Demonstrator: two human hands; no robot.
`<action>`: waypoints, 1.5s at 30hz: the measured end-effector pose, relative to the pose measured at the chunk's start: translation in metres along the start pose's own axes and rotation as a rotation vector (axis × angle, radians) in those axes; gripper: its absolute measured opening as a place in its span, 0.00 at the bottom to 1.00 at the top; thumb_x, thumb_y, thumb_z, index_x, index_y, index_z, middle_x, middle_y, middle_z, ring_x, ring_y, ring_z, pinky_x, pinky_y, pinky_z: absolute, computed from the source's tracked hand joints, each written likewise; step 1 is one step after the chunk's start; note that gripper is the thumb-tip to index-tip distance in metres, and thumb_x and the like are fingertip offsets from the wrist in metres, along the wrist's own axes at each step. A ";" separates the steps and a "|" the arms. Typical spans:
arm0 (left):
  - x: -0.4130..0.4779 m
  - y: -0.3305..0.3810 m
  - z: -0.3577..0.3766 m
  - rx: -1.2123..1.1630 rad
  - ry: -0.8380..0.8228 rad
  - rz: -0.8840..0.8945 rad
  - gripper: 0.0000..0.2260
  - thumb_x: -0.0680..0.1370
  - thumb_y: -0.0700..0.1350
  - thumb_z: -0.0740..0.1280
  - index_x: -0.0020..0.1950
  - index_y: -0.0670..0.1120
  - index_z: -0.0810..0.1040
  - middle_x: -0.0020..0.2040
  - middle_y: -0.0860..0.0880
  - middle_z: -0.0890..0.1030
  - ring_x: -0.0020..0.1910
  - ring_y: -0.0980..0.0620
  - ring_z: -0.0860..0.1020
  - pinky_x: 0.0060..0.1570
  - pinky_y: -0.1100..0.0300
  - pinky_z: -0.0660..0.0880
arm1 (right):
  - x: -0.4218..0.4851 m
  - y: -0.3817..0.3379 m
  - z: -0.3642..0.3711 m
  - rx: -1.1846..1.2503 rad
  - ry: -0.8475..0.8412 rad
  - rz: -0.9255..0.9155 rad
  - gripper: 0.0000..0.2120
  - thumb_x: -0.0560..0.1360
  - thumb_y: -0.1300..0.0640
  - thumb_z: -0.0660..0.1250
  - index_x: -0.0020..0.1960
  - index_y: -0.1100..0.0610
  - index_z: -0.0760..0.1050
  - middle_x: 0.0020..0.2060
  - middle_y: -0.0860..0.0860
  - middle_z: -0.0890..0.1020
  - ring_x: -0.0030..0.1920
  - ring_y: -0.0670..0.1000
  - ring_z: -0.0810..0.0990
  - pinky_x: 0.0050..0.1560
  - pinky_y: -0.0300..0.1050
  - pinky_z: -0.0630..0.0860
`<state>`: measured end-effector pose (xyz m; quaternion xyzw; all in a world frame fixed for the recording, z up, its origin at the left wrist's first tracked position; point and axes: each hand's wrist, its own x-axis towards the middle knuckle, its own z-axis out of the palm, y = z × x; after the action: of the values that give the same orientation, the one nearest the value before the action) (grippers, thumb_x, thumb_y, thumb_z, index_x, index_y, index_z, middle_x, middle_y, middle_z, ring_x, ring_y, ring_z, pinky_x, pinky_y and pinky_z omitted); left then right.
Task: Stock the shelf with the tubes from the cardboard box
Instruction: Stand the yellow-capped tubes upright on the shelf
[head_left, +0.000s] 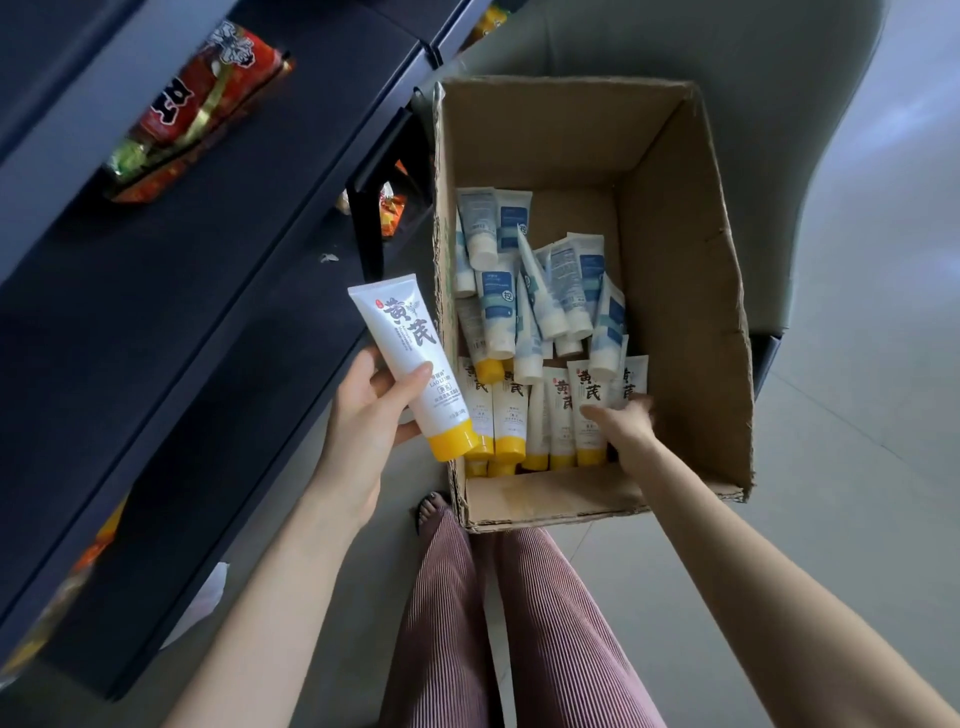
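Observation:
My left hand (370, 410) grips a white tube with a yellow cap (410, 364), held just left of the cardboard box (680, 291) and above the dark shelf (171, 291). My right hand (626, 423) reaches down into the box and its fingers close around one of the yellow-capped tubes (586, 410) standing in a row along the near side. Behind that row lie several white and blue tubes (540, 291) in a loose pile.
The open box stands on the grey tiled floor (857, 467) right of the shelf unit. Red snack packets (202, 104) lie on the upper shelf. My legs in striped trousers (519, 623) stand just before the box.

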<state>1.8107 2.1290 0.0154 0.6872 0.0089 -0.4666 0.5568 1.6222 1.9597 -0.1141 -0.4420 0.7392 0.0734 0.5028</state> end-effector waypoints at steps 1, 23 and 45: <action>0.001 0.000 -0.001 0.004 0.000 0.000 0.16 0.78 0.41 0.64 0.66 0.47 0.71 0.57 0.51 0.81 0.55 0.52 0.80 0.46 0.59 0.78 | 0.007 0.005 0.003 -0.020 -0.008 0.026 0.32 0.68 0.60 0.74 0.66 0.61 0.61 0.62 0.57 0.73 0.60 0.59 0.75 0.61 0.59 0.74; 0.001 -0.003 -0.020 0.001 0.040 -0.010 0.16 0.77 0.41 0.65 0.65 0.47 0.72 0.57 0.48 0.81 0.53 0.52 0.80 0.44 0.60 0.78 | 0.024 0.013 0.015 -0.345 0.046 0.014 0.28 0.66 0.60 0.77 0.62 0.61 0.69 0.59 0.59 0.77 0.60 0.60 0.77 0.59 0.56 0.76; -0.032 0.006 -0.030 -0.133 0.095 0.058 0.10 0.79 0.42 0.63 0.60 0.48 0.74 0.47 0.53 0.81 0.43 0.57 0.80 0.40 0.63 0.77 | -0.052 -0.048 0.016 0.460 -0.585 0.071 0.13 0.76 0.59 0.68 0.58 0.59 0.69 0.45 0.58 0.79 0.36 0.51 0.82 0.32 0.43 0.80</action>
<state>1.8146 2.1661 0.0388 0.6700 0.0463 -0.4153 0.6136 1.6733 1.9698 -0.0636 -0.2520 0.5763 0.0461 0.7760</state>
